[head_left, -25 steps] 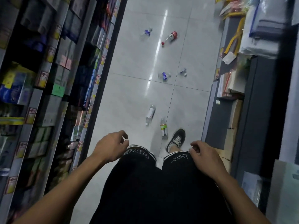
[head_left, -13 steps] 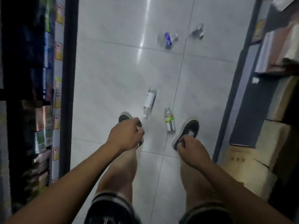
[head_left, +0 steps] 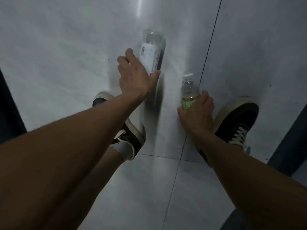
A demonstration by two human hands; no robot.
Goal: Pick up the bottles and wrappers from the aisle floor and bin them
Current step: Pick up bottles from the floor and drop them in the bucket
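Left hand (head_left: 136, 77) wraps fingers and thumb round the white-labelled bottle (head_left: 152, 52); right hand (head_left: 197, 112) grips the green-labelled bottle (head_left: 189, 95), apparently lifting both for binning.

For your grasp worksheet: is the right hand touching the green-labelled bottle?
Touching. The head view shows the right hand with its fingers and thumb wrapped round the green-labelled bottle at the label, no gap showing.
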